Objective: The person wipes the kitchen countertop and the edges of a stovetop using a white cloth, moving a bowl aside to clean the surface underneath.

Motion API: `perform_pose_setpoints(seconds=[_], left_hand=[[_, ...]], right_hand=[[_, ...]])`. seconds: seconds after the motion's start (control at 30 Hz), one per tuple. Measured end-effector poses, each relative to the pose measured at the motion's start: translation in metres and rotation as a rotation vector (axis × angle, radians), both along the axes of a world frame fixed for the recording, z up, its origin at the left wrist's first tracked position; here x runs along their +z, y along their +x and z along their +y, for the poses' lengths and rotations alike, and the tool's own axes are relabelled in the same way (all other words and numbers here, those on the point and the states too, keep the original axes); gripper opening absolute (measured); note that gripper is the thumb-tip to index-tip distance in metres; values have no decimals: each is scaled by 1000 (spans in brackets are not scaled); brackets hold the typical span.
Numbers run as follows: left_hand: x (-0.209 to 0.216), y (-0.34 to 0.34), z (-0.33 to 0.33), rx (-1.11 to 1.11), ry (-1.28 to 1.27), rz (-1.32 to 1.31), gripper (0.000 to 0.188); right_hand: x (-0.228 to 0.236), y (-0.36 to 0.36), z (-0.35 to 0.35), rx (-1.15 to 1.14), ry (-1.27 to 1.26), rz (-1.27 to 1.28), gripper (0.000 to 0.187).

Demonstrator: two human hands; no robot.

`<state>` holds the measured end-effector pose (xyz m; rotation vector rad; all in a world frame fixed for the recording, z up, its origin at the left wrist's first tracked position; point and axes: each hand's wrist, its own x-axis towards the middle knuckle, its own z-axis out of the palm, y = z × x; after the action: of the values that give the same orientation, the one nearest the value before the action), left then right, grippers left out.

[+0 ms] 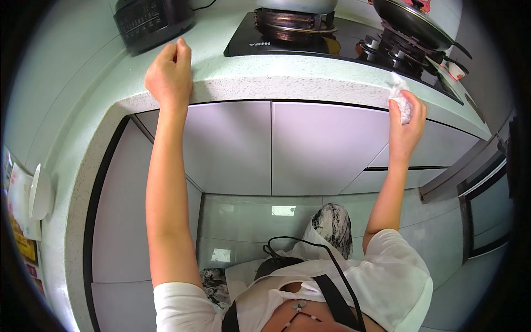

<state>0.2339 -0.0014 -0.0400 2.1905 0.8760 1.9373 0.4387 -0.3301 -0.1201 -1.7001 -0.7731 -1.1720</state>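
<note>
My right hand grips a crumpled white tissue between thumb and fingers. The tissue is at the front edge of the pale speckled countertop, just before the gas stove. Over on the left, my left hand is closed in a fist at the counter, near the black appliance. Nothing shows in that fist, though its curled fingers are partly turned away.
A silver pot sits on the left burner and a lidded black pan on the right one, its handle pointing right. A white bowl stands on the left counter. Pale cabinet doors line the counter's front.
</note>
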Motion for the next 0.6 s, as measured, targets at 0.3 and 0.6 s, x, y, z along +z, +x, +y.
perform_pose_setpoints(seconds=[0.3,0.6], left_hand=[[-8,6,8,52,83,-86,39],[9,4,17,156,-265,312,39]], right_hand=[[-3,-25,68,42,218,-98,19],[-1,-54,102,182,-76,-182,19]])
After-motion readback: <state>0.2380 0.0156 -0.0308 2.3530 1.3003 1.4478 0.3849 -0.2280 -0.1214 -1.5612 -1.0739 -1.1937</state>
